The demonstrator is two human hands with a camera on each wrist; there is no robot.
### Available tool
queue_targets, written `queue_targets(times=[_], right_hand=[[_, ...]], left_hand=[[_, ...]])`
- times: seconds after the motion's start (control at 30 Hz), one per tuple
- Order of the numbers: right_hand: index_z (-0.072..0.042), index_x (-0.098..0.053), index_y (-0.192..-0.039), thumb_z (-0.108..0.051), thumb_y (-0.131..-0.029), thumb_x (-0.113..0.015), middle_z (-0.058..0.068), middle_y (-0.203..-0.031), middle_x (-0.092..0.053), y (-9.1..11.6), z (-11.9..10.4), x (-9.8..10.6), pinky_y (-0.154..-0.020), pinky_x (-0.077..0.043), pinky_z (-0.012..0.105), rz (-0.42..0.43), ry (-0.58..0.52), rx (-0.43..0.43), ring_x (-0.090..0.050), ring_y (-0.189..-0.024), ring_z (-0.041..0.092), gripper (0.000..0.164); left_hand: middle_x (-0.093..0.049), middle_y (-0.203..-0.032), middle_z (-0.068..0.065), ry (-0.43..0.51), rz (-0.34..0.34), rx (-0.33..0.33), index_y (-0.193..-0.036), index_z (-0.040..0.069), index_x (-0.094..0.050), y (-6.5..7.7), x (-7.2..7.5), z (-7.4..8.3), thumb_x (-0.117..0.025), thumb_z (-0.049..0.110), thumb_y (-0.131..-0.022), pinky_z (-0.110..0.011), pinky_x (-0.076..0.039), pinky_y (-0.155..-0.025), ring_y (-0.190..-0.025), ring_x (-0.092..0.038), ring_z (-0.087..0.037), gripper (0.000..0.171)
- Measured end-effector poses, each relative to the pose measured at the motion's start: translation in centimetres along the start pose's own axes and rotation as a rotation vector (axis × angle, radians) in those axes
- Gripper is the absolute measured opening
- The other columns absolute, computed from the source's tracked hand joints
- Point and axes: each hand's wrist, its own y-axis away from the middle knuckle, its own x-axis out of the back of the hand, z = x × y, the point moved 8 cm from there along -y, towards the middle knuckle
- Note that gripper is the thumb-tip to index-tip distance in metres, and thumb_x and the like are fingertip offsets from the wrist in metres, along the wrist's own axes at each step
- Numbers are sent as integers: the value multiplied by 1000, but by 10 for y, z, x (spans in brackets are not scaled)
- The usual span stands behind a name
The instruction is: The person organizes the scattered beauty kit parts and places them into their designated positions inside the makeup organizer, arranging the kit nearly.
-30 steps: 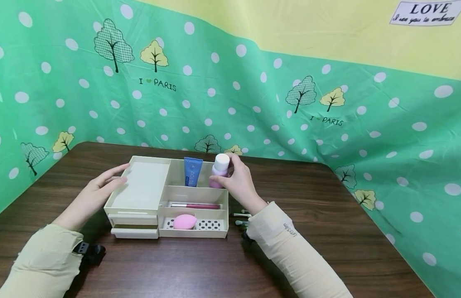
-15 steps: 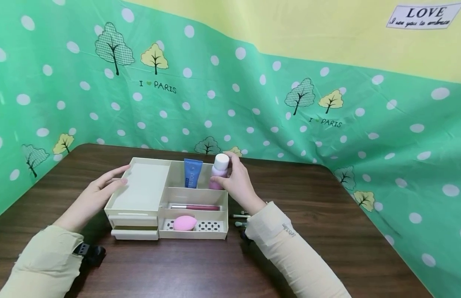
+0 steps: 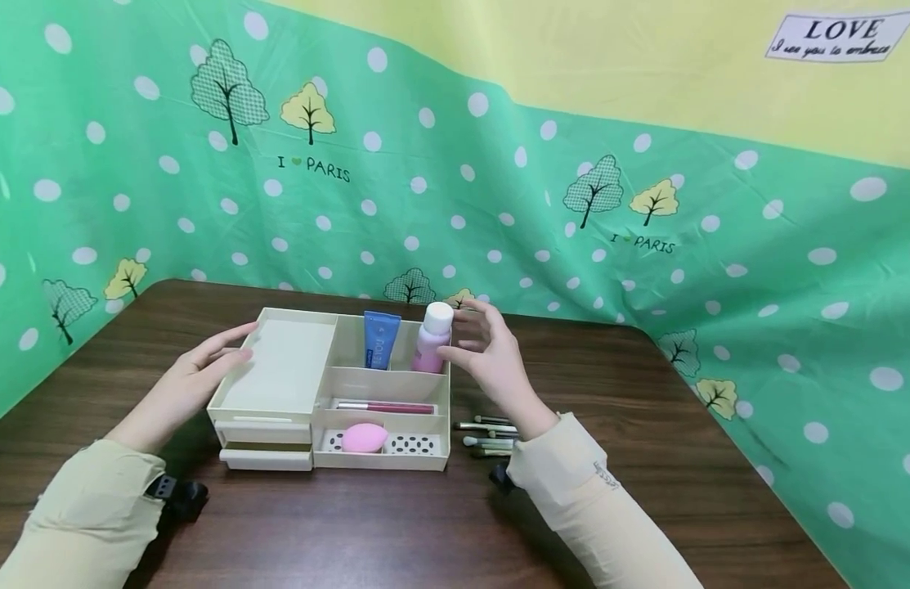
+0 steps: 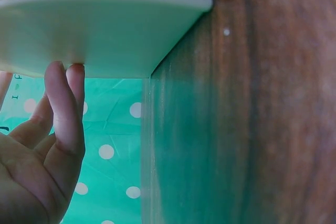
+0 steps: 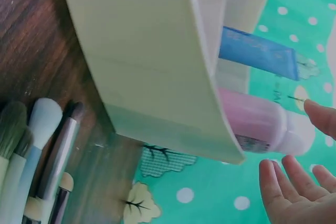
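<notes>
A cream desktop organizer (image 3: 381, 463) stands on the table, with two drawers at its left front. My left hand (image 3: 200, 384) rests with its fingertips against the organizer's left side. In the back right compartment a pink bottle (image 3: 428, 352) with a white cap stands upright. My right hand (image 3: 499, 364) is beside that bottle, thumb and fingers spread around its right side and holding nothing; the right wrist view shows a gap between the fingers and the bottle. A blue tube (image 3: 381, 340) stands left of the bottle in the back row.
A slim dark-red tube (image 3: 396, 408) lies in the middle compartment. A pink makeup sponge (image 3: 364, 438) sits in the front one, on a perforated tray. Several makeup brushes (image 5: 44, 124) lie on the wooden table (image 3: 351, 532) right of the organizer. A green dotted cloth (image 3: 425, 147) hangs behind.
My right hand has let go of the pink bottle and drawn back to the right, uncovering more of the brushes. The bottle stays in its compartment; the left hand holds its place.
</notes>
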Motion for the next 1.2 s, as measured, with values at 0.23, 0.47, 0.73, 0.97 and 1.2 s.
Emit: queue_targets(times=[0.23,0.47,0.73,0.97,1.2], right_hand=[[-5,-50,-137,2,-79,-79,20,-132,-61,12,-7,14,-102,-49,45,12,-29,47,-58,-122,32,65],[-1,-64,-120,1,-81,-78,20,-114,-69,26,-3,23,-93,-53,33,16,11,11,-65,-106,27,42],[-3,-67,-115,-4,-83,-78,20,-108,-71,36,7,31,-85,-53,24,14,-6,-33,-67,-96,12,34],[-3,-68,-114,-8,-85,-77,15,-105,-72,39,18,34,-82,-54,26,-3,-37,-65,-67,-93,10,31],[-6,-69,-115,-17,-88,-76,9,-106,-73,42,24,35,-86,-55,30,-58,1,-108,-68,-96,14,30]], left_hand=[[-53,-138,-21,-6,-5,2,-157,21,-30,1,-1,-1,-44,45,-105,-19,-42,-85,-103,-48,9,59],[-53,-135,-21,20,-6,-9,-157,19,-30,0,-2,0,-44,42,-105,-15,-45,-80,-100,-51,9,59],[-52,-138,-21,21,-15,-5,-158,21,-29,0,-2,-1,-44,42,-105,-15,-44,-81,-102,-50,8,58],[-52,-137,-21,13,-18,1,-158,21,-28,0,-2,-1,-43,43,-105,-15,-43,-81,-102,-50,9,59],[-51,-139,-18,2,-3,3,-157,23,-30,0,-1,-1,-44,44,-105,-16,-40,-83,-105,-47,7,58]])
